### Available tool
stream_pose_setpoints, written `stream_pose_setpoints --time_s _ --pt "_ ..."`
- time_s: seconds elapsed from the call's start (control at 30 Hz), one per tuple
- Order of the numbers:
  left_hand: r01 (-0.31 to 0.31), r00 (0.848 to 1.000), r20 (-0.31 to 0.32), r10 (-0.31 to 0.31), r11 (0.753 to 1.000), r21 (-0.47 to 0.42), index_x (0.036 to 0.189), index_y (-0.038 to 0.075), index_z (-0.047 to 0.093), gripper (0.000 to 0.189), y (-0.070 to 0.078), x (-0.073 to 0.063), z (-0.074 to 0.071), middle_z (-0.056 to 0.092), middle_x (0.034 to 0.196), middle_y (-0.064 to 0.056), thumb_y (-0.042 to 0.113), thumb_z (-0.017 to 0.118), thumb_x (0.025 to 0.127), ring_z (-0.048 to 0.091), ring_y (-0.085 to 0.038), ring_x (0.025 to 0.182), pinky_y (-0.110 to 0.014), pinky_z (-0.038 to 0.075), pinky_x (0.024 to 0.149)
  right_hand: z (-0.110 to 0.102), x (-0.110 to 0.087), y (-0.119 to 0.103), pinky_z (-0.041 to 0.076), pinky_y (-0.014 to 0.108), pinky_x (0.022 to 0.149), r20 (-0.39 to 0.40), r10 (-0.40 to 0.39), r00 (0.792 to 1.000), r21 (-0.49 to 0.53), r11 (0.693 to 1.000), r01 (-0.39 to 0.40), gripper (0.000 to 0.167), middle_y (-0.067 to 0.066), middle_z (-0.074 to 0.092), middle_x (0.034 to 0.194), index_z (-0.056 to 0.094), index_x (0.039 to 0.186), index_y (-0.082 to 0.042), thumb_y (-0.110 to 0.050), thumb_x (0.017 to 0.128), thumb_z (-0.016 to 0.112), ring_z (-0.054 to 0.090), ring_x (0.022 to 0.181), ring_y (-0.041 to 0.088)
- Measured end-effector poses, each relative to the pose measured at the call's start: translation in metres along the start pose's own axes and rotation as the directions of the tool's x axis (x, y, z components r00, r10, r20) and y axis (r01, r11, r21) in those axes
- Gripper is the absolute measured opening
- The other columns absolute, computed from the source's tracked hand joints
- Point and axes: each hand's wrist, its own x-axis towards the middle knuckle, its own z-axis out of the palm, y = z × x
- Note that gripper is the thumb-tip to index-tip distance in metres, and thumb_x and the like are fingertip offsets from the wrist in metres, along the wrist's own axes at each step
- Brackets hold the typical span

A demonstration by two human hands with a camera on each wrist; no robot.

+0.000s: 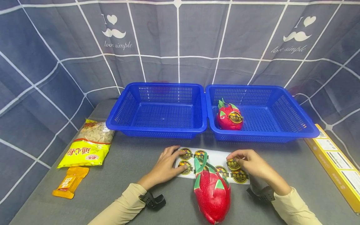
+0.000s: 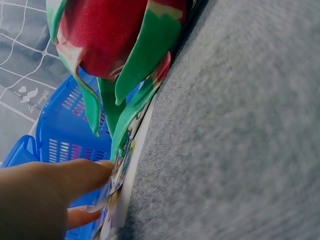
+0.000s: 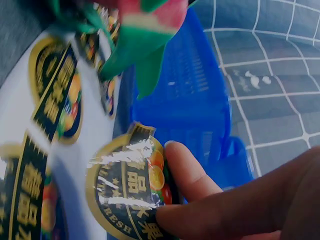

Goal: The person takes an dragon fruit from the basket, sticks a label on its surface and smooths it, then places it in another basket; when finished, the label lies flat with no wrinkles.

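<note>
A white sheet of round black-and-gold fruit stickers (image 1: 217,157) lies on the grey table. On its left end rests my left hand (image 1: 165,165), its thumb and fingers spread over the stickers. At the right end my right hand (image 1: 255,165) pinches one sticker (image 3: 127,185) between thumb and finger; in the right wrist view it looks tilted up from the sheet. A red toy dragon fruit (image 1: 212,195) with green leaves lies between the hands, its leaf tips over the sheet. A second dragon fruit (image 1: 225,122), bearing such a sticker, sits in the right blue basket (image 1: 267,133).
Behind the sheet, a left blue basket (image 1: 157,129) stands beside the right one. A yellow bag of pasta (image 1: 87,145) and a small orange packet (image 1: 70,182) lie at the left. Along the right edge runs a long yellow box (image 1: 334,165). Checked cloth (image 1: 197,31) hangs behind.
</note>
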Motion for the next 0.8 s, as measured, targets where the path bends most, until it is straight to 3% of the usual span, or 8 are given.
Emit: stream_pose_setpoints --time_s 0.1,0.2,0.3,0.4,0.57,0.7,0.8 --pt "0.007 1.0 -0.009 -0.007 1.0 -0.024 0.119 0.018 0.056 0.044 0.003 -0.001 -0.001 0.044 0.134 -0.012 0.038 0.063 0.08 0.037 -0.029 0.125 -0.051 0.031 0.102 0.0 -0.004 -0.005 0.043 0.021 0.051 0.045 -0.047 0.998 0.034 0.998 0.046 0.023 0.012 0.063 0.089 0.066 0.097 -0.003 0.002 0.083 0.049 0.045 0.058 0.003" --pt "0.025 0.999 -0.039 -0.027 0.998 -0.058 0.12 0.017 0.055 0.041 0.01 -0.002 -0.002 0.044 0.134 -0.013 0.038 0.058 0.084 0.035 -0.028 0.127 -0.052 0.032 0.102 0.001 -0.007 -0.011 0.043 0.02 0.055 0.066 -0.095 0.993 0.054 0.994 0.091 0.022 0.012 0.064 0.095 0.066 0.098 -0.003 0.001 0.084 0.05 0.047 0.063 0.002" --pt "0.055 0.996 -0.068 -0.063 0.992 -0.116 0.123 0.016 0.052 0.044 0.023 -0.006 -0.004 0.045 0.132 -0.011 0.04 0.055 0.086 0.035 -0.025 0.126 -0.049 0.034 0.102 0.002 -0.011 -0.018 0.045 0.021 0.054 0.09 -0.12 0.989 0.092 0.99 0.111 0.023 0.014 0.064 0.096 0.065 0.1 -0.003 0.001 0.084 0.05 0.051 0.065 0.002" --pt "0.086 0.994 -0.058 -0.097 0.981 -0.175 0.128 0.017 0.044 0.052 0.04 -0.011 -0.006 0.048 0.128 -0.008 0.046 0.054 0.086 0.039 -0.022 0.121 -0.046 0.037 0.099 0.004 -0.016 -0.025 0.047 0.023 0.058 0.088 -0.157 0.984 0.082 0.985 0.15 0.023 0.01 0.065 0.096 0.066 0.099 -0.007 0.001 0.084 0.05 0.054 0.07 0.001" --pt "0.14 0.99 0.065 -0.127 0.952 -0.274 0.136 0.021 0.03 0.066 0.065 -0.022 -0.009 0.052 0.117 -0.008 0.053 0.054 0.083 0.05 -0.02 0.106 -0.037 0.045 0.083 0.008 -0.022 -0.034 0.045 0.021 0.061 0.066 -0.244 0.967 0.047 0.969 0.241 0.027 0.004 0.066 0.094 0.067 0.098 -0.012 0.004 0.082 0.052 0.052 0.075 -0.002" --pt "0.179 0.971 0.21 -0.117 0.936 -0.303 0.139 0.027 0.021 0.073 0.078 -0.032 -0.01 0.051 0.112 -0.005 0.056 0.055 0.081 0.054 -0.012 0.092 -0.026 0.045 0.066 0.012 -0.027 -0.04 0.048 0.021 0.055 0.079 -0.261 0.962 0.115 0.961 0.251 0.027 0.006 0.063 0.094 0.065 0.099 -0.009 0.006 0.081 0.052 0.051 0.068 0.0" --pt "0.187 0.954 0.288 -0.088 0.922 -0.339 0.141 0.025 0.017 0.079 0.084 -0.037 -0.008 0.05 0.114 -0.006 0.054 0.058 0.08 0.055 -0.005 0.083 -0.022 0.046 0.063 0.015 -0.031 -0.045 0.052 0.023 0.059 0.062 -0.272 0.96 0.132 0.956 0.263 0.022 0.006 0.063 0.094 0.066 0.098 -0.01 0.003 0.082 0.056 0.055 0.072 0.001"
